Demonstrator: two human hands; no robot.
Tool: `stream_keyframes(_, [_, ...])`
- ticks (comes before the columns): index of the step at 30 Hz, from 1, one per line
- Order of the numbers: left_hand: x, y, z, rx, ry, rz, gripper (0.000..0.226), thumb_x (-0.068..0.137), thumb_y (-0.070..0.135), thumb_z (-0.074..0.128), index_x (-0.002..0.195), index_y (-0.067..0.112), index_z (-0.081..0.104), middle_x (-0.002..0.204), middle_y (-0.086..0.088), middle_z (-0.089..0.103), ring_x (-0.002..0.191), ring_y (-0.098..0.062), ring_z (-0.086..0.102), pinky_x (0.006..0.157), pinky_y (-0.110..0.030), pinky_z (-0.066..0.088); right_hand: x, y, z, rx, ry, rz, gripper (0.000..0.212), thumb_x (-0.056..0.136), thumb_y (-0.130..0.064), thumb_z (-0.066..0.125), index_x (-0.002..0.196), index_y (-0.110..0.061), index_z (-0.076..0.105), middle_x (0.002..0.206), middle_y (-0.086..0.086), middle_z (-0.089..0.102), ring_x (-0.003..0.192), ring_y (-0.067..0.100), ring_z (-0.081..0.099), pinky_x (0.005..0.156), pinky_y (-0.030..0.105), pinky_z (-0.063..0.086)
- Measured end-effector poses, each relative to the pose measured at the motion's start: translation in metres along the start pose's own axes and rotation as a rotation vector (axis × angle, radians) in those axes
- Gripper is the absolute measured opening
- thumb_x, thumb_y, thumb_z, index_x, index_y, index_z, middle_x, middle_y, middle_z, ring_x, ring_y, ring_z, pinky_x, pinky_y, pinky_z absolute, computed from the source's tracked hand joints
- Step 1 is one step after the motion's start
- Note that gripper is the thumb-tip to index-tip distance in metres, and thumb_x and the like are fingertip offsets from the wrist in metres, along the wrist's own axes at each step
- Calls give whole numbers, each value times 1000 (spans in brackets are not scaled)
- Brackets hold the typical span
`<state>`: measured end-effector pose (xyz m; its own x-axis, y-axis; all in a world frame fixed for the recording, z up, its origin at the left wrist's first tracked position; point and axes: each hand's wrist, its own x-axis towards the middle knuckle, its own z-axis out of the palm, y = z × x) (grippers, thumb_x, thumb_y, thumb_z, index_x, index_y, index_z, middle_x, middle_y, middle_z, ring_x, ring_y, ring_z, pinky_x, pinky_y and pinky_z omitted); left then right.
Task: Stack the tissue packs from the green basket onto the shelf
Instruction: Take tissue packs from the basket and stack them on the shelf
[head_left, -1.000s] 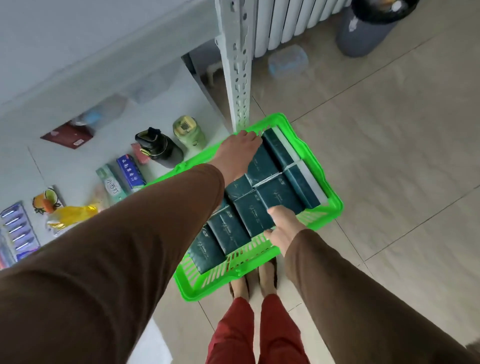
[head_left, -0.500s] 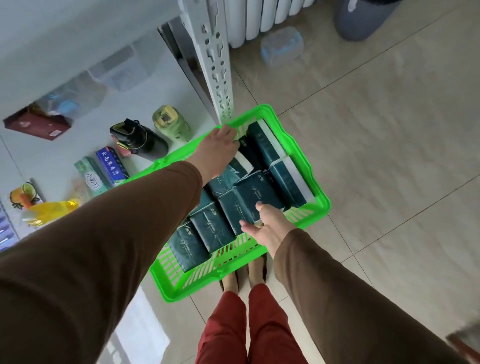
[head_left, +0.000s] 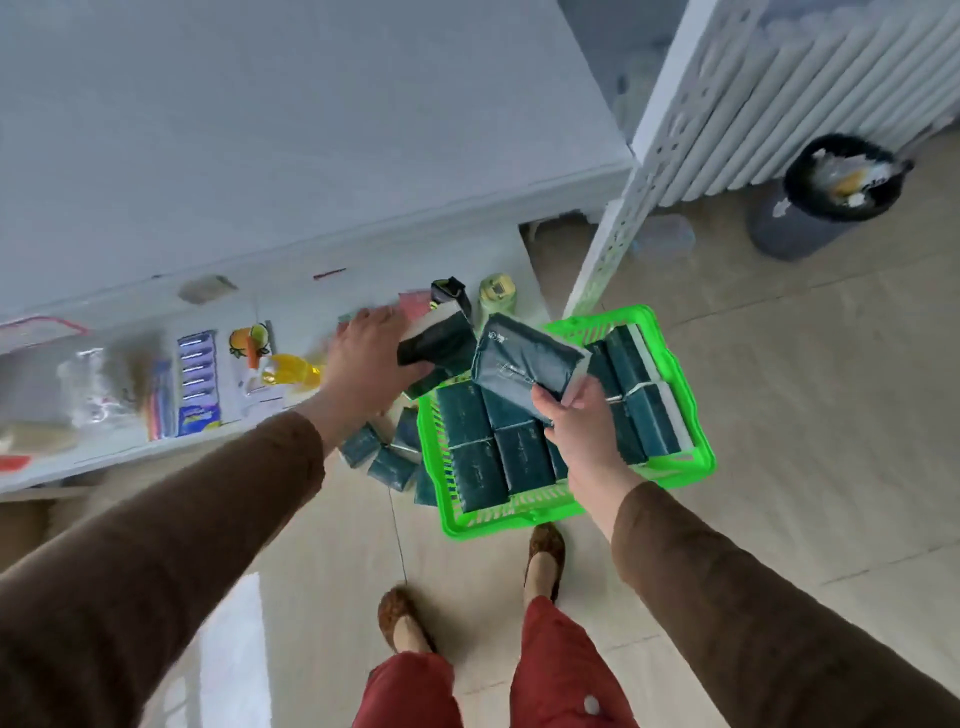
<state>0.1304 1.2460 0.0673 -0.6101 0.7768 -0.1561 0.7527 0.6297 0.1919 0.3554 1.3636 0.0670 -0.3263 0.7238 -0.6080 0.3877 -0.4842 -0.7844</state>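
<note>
I am at the lifting step: my left hand (head_left: 371, 358) grips one tissue pack (head_left: 435, 340) and my right hand (head_left: 576, 421) grips another pack (head_left: 527, 364), both above the green basket (head_left: 691, 415). Next, I judge, both go to the shelf (head_left: 311, 130). The packs are dark teal, soft-wrapped blocks; more fill the basket.

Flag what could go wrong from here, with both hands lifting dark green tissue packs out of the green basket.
1. The right hand holds its dark green tissue pack by one end only, so it could slip.
2. The left hand carries its pack close to the black bottle and pale green bottle on the white shelf; it might knock them.
3. The green plastic basket sits by the slippered feet.
</note>
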Motion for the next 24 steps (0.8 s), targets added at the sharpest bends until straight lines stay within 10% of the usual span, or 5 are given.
stream_keyframes(8, [-156, -218, -120, -203, 204, -246, 41, 72, 51, 77, 76, 23, 47, 77, 4, 47, 76, -22, 47, 60, -34, 32, -120, -54, 191, -309, -307, -406, 28, 79, -36, 79, 92, -27, 55, 91, -7, 58, 85, 14, 58, 78, 31, 45])
stream_keyframes(24, [-191, -522, -297, -74, 411, -264, 45, 78, 34, 79, 115, 18, 58, 105, -2, 62, 98, -24, 53, 78, -39, 46, -209, -128, 507, -331, -434, -664, 24, 84, -35, 76, 101, -28, 61, 100, -7, 70, 94, 15, 68, 76, 27, 55])
